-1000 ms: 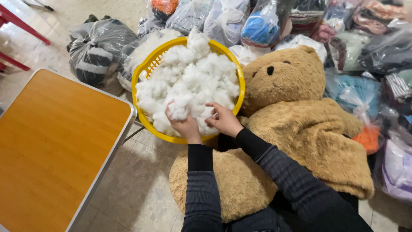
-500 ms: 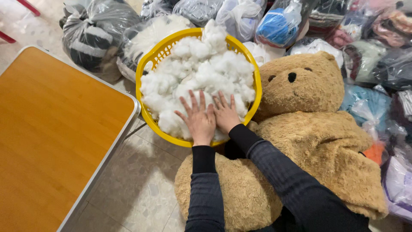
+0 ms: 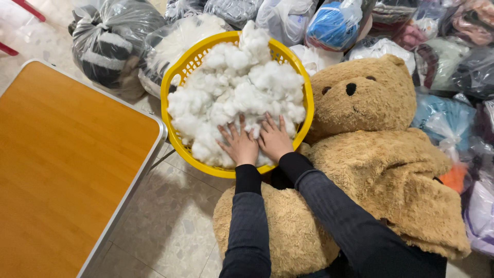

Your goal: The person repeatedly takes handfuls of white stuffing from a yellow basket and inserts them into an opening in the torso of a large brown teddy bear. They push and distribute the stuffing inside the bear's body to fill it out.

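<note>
Both hands had pushed deeper into the white stuffing since the earlier frame. Tiled floor and an orange worktop lay left of the yellow basket; a plush bear lay right. Left hand and right hand pressed flat, fingers spread, gripping nothing.

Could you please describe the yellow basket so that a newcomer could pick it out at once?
Find the big tan teddy bear slumped on the floor; just left of its head sits a round yellow plastic basket. Unlike the tied plastic bags behind it, it is open and heaped with white stuffing.
</note>
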